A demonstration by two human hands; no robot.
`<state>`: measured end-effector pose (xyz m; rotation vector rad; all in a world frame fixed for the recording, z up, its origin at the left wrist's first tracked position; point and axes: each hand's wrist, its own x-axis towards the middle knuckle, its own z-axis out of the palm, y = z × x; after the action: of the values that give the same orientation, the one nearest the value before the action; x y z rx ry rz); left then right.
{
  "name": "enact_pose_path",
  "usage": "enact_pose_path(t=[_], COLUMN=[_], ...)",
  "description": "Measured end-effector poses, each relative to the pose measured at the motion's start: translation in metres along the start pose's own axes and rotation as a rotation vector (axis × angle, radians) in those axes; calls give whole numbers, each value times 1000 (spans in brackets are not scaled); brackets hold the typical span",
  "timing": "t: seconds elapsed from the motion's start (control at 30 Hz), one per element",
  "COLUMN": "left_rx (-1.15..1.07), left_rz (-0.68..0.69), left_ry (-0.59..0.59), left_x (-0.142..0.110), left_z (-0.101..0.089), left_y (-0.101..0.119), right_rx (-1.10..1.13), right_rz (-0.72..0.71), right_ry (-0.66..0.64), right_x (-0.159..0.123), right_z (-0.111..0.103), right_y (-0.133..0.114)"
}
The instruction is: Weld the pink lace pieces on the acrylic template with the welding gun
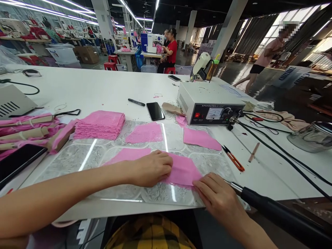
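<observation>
A pink fabric piece point(183, 169) lies on the grey marble-patterned mat in front of me. My left hand point(155, 167) presses on its left part, fingers curled and closed against the cloth. At its lower right corner, my right hand point(218, 193) has its fingertips together on the edge. A black-handled tool with a metal tip point(259, 200) lies just right of my right hand. Another pink piece point(129, 154) is partly hidden under my left forearm. Farther back lie a lacy pink piece point(145, 133) and a plain pink piece point(202, 138).
A stack of pink lace pieces point(100, 124) sits at left, near pink bundles point(28, 129) and a phone point(20, 160). Behind the mat are a pen point(136, 102), another phone point(155, 111) and a control box point(210, 103) with cables. Orange thread snips point(233, 159) lie at right.
</observation>
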<state>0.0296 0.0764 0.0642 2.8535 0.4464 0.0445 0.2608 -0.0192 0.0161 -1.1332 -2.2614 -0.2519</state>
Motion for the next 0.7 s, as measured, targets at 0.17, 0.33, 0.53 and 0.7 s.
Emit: enact_pose_path(t=[0.17,0.33,0.53,0.7], left_rx=[-61,-43,-30,-35], left_rz=[-26,-37,-50,-48], left_ry=[61,77,133,165], left_x=[12,20,23,25], left_z=[6,16,26,30], left_y=[11,16,13,13], right_rx=[15,5,27,36], right_rz=[-37,-35,-14,-15], right_ry=[25,28,54,54], right_x=[1,1,0,-1], right_z=[1,0,2,1], right_y=[0,-1,-1,-1])
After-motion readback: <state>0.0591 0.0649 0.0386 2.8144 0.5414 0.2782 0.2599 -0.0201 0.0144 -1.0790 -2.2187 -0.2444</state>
